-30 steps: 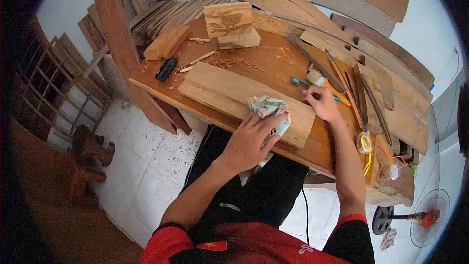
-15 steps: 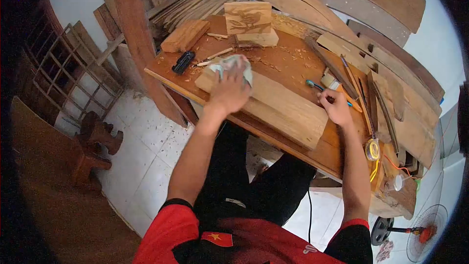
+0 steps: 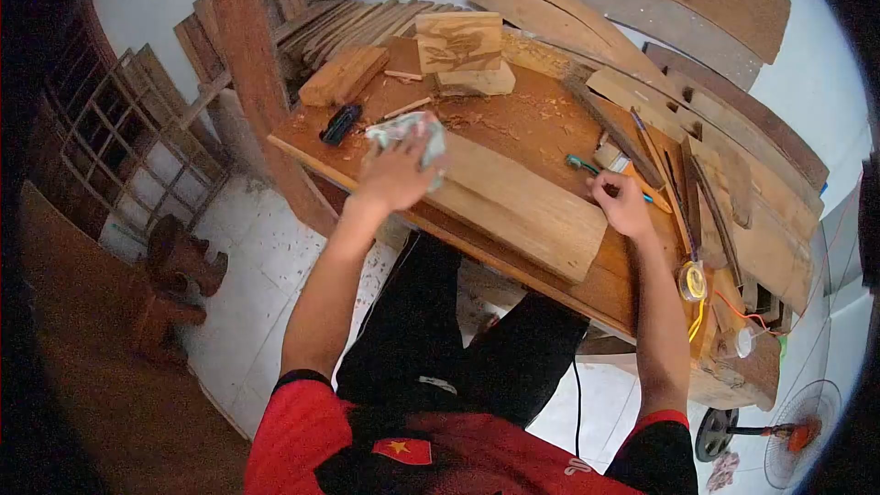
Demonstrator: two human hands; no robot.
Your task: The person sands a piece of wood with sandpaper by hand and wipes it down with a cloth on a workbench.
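My left hand point(image 3: 399, 176) presses a crumpled pale cloth point(image 3: 433, 154) with a red patch onto the far left end of a long wooden board point(image 3: 527, 206). Its fingers are bent over the cloth. The board lies along the front edge of the wooden table point(image 3: 541, 119). At the board's right end my right hand point(image 3: 625, 209) rests with curled fingers; whatever is in them, if anything, is hidden. A teal-handled tool point(image 3: 577, 163) lies right behind that hand, and a brush point(image 3: 612, 159) is beyond it.
A carved picture panel point(image 3: 460, 41) stands on a wood block point(image 3: 477, 81) at the back. A black tool point(image 3: 341, 125) and a thick block point(image 3: 344, 76) are at the left. A tape measure point(image 3: 692, 280) lies at the right, near stacked planks. Shavings litter the tabletop.
My left hand and the cloth have slid left and slightly toward me, to the board's left end. My right hand keeps its place by the board's right end. The view has shifted slightly.
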